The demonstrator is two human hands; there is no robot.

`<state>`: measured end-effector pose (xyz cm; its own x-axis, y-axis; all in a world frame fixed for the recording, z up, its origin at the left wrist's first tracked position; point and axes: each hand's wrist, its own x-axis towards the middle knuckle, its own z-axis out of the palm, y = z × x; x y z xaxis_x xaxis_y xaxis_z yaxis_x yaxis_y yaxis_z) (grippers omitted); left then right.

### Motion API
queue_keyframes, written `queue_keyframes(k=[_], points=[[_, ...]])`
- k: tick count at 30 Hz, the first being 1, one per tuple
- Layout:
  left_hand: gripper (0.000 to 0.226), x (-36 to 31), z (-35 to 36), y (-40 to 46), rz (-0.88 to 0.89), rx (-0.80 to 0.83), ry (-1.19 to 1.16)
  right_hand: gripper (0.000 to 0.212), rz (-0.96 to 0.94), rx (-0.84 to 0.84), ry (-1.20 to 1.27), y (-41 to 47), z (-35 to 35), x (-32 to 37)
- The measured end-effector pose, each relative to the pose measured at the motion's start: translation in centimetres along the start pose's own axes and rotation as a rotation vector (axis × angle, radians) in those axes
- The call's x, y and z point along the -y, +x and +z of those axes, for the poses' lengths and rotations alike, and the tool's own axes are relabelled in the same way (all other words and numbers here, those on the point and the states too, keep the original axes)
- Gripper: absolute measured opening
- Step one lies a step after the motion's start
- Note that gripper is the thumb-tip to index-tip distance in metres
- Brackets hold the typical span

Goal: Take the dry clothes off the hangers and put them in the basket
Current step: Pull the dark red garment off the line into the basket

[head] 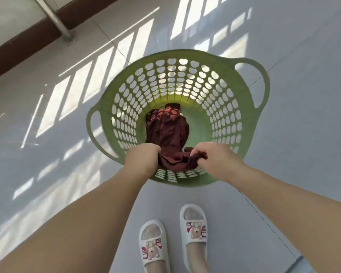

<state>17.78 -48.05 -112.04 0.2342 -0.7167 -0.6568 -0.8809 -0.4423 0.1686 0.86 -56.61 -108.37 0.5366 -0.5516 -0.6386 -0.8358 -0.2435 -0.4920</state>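
1. Head view: the left hand [144, 157] is curled round one end of the garment [168, 138], at the near rim of the basket [248, 107].
2. Most of the garment hangs inside the basket; it is judged soft, light and limp, best held by a bunched edge.
3. The right hand [213, 160] is pinched on the other end.

The fingertips of the left hand [144, 156] and the right hand [211, 156] are buried in the folds of the maroon garment [169, 138], so the exact grip is hidden. Both hands cover the near rim of the green basket [250, 107]. Below the hands, the two slippers [154, 247] show small bear prints too blurred to read. Both forearms run off the bottom edge.
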Motion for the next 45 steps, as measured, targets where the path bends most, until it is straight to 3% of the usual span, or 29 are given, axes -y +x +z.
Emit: queue_keyframes(k=[5,8,13,18,23,26,29,31,33,35,38,42,45], points=[[0.021,0.4,0.3,2.9,-0.032,0.146,0.005,0.020,0.046,0.093,-0.003,3.2,-0.4,-0.1],[0.027,0.8,-1.6,4.6,-0.059,0.010,-0.093,0.018,0.021,-0.013,0.030,5.6,-2.6,0.9],[0.024,1.4,-6.4,7.5,-0.080,-0.248,-0.294,0.022,-0.045,-0.363,0.170,8.9,-6.9,3.4],[0.030,1.7,-9.3,10.0,-0.083,-0.239,-0.294,0.027,-0.020,-0.321,0.189,12.0,-8.7,4.6],[0.032,2.2,-7.0,12.4,-0.099,-0.212,-0.264,0.023,0.004,-0.280,0.183,14.3,-6.7,3.1],[0.031,2.0,-4.7,11.7,-0.081,-0.009,-0.161,0.018,0.024,-0.090,0.084,13.4,-4.7,1.7],[0.030,1.7,-3.0,10.5,0.004,0.370,-0.026,0.009,0.115,0.410,-0.054,12.0,-3.5,0.7],[0.022,1.7,-2.4,10.1,-0.018,0.664,-0.105,0.014,0.216,0.760,-0.049,11.5,-3.4,0.6],[0.022,1.7,-2.5,10.1,-0.047,0.830,-0.226,0.013,0.258,0.888,0.030,11.4,-3.7,0.8],[0.023,1.8,-3.0,10.8,-0.049,0.768,-0.264,0.015,0.252,0.788,0.070,12.3,-4.2,1.2],[0.036,2.0,-3.9,12.5,-0.052,0.530,-0.174,0.006,0.232,0.514,0.041,14.3,-4.5,1.9],[0.034,2.4,-3.8,15.2,-0.101,0.217,-0.105,0.037,0.183,0.163,0.069,17.7,-3.8,1.4],[0.048,2.7,-2.4,16.8,-0.181,0.086,-0.122,0.053,0.157,-0.015,-0.006,19.4,-2.7,0.6]])
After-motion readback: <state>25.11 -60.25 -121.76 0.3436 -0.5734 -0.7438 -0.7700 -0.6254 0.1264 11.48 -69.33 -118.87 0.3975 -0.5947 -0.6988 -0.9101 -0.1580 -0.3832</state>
